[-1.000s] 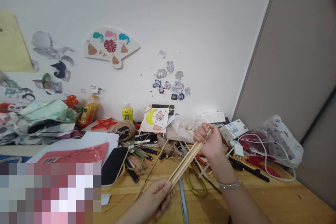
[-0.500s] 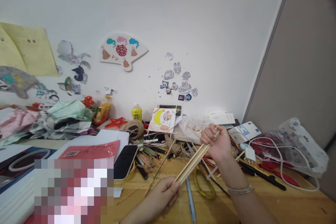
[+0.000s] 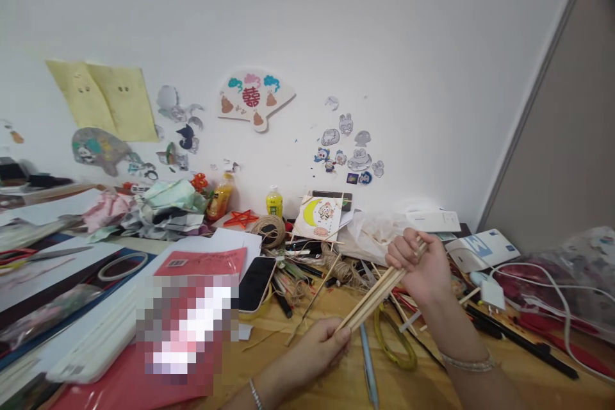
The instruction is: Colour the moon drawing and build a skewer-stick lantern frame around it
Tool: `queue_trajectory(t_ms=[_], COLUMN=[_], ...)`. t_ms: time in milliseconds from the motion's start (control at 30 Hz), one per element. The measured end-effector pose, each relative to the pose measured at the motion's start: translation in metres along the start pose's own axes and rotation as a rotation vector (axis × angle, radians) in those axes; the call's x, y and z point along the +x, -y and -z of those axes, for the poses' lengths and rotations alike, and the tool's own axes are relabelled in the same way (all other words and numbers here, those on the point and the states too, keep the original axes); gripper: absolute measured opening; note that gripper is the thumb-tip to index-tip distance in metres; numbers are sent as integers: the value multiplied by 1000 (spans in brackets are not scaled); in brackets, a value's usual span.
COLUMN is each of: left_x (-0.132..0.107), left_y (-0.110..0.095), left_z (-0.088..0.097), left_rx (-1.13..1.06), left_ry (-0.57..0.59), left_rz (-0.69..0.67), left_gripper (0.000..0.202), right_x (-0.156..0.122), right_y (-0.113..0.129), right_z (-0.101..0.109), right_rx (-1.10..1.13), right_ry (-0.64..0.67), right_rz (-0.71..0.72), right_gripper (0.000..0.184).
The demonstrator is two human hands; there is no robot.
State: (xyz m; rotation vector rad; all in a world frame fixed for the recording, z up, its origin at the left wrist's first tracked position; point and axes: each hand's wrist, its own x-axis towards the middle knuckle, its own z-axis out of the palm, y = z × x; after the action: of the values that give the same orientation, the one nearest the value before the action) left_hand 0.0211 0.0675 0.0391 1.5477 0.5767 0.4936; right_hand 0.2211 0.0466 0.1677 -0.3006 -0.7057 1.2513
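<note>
A small bundle of thin wooden sticks (image 3: 372, 298) slants between my two hands above the table. My left hand (image 3: 321, 349) is closed round its lower end, thumb on top. Higher up and to the right, my right hand (image 3: 423, 266) wraps its fingers round the upper end. Below the bundle, a blue pen (image 3: 368, 368) and scissors with a yellow handle (image 3: 396, 339) lie on the wooden tabletop (image 3: 298, 391). To the left of my hands lies a dark-screened phone (image 3: 257, 285).
Behind my hands are twine rolls (image 3: 269, 230), a framed moon picture (image 3: 317, 218), a yellow-green bottle (image 3: 274, 202) and a plastic bag (image 3: 369, 234). A white charger (image 3: 492, 295) with its cable lies right. A red folder (image 3: 206, 262) and crumpled paper (image 3: 168, 205) are left.
The view has turned left, so everything sits further right in the picture. Both hands keep their grip on the sticks, with little change in pose.
</note>
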Motion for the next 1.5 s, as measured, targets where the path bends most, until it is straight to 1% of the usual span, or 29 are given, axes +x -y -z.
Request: queue_trajectory(t_ms=[233,467,700,900,1000,1133,1267,1400,1500], left_x=[-1,-2,0,1,1,1,-3,-6,-5], left_y=[1,-3,1,1,2,4,0,-6,-5], left_z=[0,-4,-1,-6,-9,-9,-11,-12,-13], left_rx=[50,79,119,94,71,53,65,130,129], left_ry=[-10,-32,-26,-72,-63,-41,-31,-25,-21], left_rz=[-29,-24,-44,-54,-44,-40,-40,-76,-109], left_gripper=[56,60,60,61,63,62,60,59,57], right_x=[0,0,1,1,1,0,0,-1,-1], right_y=[1,2,0,1,0,-2,-5,-7,-10], right_z=[4,7,8,9,8,6,2,1,1], right_rx=[5,16,20,19,9,-8,-15,-18,-15], right_ry=[10,-9,-23,-7,8,-4,-20,-17,-6], right_rz=[-4,-22,-20,-25,-40,-54,-78,-98,-89], right_gripper=[28,26,25,25,26,26,26,26,26])
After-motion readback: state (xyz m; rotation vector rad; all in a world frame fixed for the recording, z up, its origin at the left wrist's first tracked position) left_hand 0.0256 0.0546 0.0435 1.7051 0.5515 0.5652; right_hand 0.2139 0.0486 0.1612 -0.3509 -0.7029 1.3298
